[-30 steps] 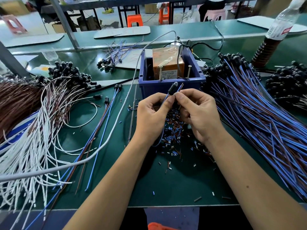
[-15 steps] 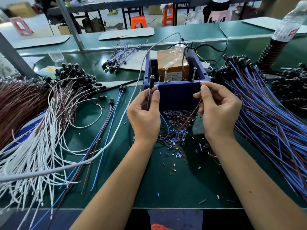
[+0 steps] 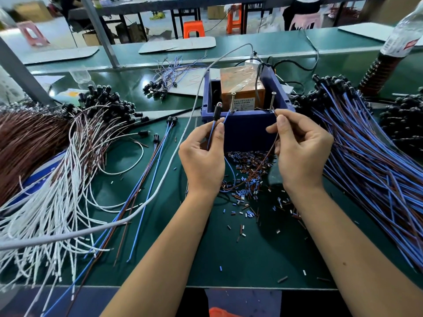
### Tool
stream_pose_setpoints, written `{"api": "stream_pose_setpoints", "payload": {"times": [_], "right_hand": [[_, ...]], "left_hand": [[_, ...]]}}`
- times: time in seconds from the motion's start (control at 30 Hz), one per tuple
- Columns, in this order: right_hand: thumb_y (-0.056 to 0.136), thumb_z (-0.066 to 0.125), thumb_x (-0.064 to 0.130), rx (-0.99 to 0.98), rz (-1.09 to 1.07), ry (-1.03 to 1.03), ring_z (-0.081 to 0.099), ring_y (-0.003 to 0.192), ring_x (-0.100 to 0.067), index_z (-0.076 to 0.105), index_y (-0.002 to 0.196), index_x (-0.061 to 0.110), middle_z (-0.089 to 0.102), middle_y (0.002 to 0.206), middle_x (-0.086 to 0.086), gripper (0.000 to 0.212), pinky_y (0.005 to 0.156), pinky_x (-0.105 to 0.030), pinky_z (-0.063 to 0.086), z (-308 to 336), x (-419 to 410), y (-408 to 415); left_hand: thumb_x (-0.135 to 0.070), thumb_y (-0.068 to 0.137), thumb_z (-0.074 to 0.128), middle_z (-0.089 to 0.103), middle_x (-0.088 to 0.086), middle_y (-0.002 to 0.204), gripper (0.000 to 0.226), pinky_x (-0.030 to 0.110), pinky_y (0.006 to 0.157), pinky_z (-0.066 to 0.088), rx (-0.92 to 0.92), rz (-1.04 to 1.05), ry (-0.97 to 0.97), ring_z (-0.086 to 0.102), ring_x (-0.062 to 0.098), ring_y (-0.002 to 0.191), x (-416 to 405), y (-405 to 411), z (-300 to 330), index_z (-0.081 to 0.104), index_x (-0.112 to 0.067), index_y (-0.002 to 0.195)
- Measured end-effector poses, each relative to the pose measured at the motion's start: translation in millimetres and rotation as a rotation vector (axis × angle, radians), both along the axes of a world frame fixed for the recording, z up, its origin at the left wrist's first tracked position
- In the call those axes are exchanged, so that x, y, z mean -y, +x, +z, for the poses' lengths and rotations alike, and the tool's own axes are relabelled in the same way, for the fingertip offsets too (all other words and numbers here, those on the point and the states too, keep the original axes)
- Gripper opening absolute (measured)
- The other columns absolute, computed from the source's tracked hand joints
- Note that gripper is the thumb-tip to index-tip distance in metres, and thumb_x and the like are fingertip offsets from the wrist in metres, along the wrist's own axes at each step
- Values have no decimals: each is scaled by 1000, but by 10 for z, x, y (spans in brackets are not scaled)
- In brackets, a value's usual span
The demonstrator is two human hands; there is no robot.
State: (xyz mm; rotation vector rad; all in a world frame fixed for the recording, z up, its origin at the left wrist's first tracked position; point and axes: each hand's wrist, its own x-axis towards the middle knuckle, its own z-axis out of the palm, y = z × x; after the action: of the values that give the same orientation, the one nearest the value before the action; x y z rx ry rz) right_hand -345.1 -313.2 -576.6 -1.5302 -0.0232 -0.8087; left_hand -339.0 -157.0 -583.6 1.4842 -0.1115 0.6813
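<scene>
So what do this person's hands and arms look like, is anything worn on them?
Both are bare. The left hand and right hand show no gloves, rings or watch, and the nails are short and unpainted. The left forearm and right forearm are uncovered down to the picture's edge, no sleeve or wristband in view.

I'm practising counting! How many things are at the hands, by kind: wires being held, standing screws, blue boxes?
Held wires: 2 (blue wire in left hand, brown wire in right hand)
Standing screws: 2
Blue box: 1
Total: 5
</scene>
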Motion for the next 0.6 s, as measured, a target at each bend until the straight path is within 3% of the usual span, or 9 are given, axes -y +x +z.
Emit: {"api": "stream_pose_setpoints", "payload": {"times": [0.23, 0.47, 0.6], "right_hand": [[104, 62, 19, 14, -18, -31, 52, 46, -13, 79, 109, 12, 75, 78, 1, 18, 48, -24, 42, -5, 21, 26], [105, 62, 17, -16, -6, -26, 53, 51, -18, 78, 111, 12, 75, 80, -2, 17, 50, -30, 46, 19, 24, -5], [104, 62, 15, -30, -14, 19, 53, 51, -17, 77, 106, 14, 75, 79, -3, 15, 50, -31, 46, 30, 40, -59]], "left_hand": [[-18, 99, 69, 78, -5, 93, 11, 20, 82, 54, -16, -12, -13, 71, 5, 89, -8, 9, 10, 78, -18, 104], [-18, 98, 68, 77, -2, 90, 10, 29, 81, 58, -16, 12, -43, 71, 11, 85, 3, -20, 34, 78, -20, 100], [-15, 98, 66, 74, -13, 83, 12, 16, 75, 51, 19, 151, -74, 67, 0, 80, 9, -70, 81, 77, -17, 101]]}}
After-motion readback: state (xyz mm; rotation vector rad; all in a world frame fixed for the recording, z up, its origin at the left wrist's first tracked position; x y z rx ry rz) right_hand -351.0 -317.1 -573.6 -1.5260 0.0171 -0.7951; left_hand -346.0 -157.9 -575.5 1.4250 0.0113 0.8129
